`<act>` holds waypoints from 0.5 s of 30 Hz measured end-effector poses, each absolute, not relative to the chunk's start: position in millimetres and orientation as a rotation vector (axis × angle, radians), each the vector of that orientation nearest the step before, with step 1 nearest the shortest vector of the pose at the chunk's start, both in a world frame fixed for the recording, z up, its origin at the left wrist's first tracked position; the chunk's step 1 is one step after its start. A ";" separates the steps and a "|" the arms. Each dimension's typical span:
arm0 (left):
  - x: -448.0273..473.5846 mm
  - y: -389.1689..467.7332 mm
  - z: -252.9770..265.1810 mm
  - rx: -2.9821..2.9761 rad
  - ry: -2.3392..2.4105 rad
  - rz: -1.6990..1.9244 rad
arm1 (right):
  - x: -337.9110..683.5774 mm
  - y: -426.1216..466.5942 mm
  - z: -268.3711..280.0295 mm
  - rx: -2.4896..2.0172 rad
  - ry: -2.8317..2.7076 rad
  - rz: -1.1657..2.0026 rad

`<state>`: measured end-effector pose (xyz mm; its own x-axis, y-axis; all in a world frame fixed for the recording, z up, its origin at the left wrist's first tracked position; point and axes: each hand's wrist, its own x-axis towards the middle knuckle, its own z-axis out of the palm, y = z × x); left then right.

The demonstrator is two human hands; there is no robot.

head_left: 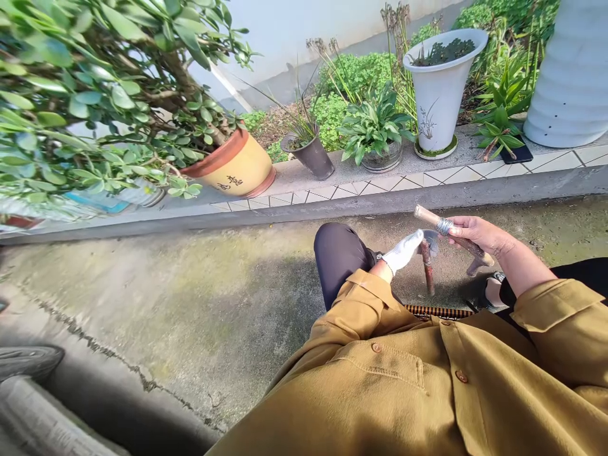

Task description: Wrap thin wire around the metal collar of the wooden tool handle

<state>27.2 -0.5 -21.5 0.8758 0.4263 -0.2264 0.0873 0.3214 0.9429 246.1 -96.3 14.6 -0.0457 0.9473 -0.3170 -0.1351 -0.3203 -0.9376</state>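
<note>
Gripping a wooden stick [463, 242] w/ wire [444, 226] wound round it, the R hand [475, 234] has its fingers clamped on it, thumb by the wire. Stick is held above the concrete floor [213, 297], pale end slanting twd the tiled ledge [294, 200]. L hand [403, 251], in a white glove, is just beside a rusty rod [427, 272]; can't tell if its fingers are closed on anything. Ledge carries potted plants, incl. a white pot [439, 107] & a yellow pot [237, 166] w/ a reddish rim.
</note>
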 end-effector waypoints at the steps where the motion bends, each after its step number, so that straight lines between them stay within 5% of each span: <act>1: 26.0 -0.5 -21.6 1.220 0.448 0.242 | 245.3 -95.5 12.1 -1.324 -0.892 1.499; 10: 35.2 14.7 -45.8 1.150 0.876 0.503 | 237.5 -95.4 13.6 -1.323 -0.826 1.496; 15: 31.6 23.6 -48.7 1.808 0.953 0.416 | 228.6 -96.7 22.3 -1.316 -1.013 1.579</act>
<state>31.6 23.6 -48.7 0.6290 0.7647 -0.1401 0.4176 -0.1803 0.8905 228.6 -96.7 22.3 -0.1121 0.9391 -0.3247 -0.0965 -0.3355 -0.9371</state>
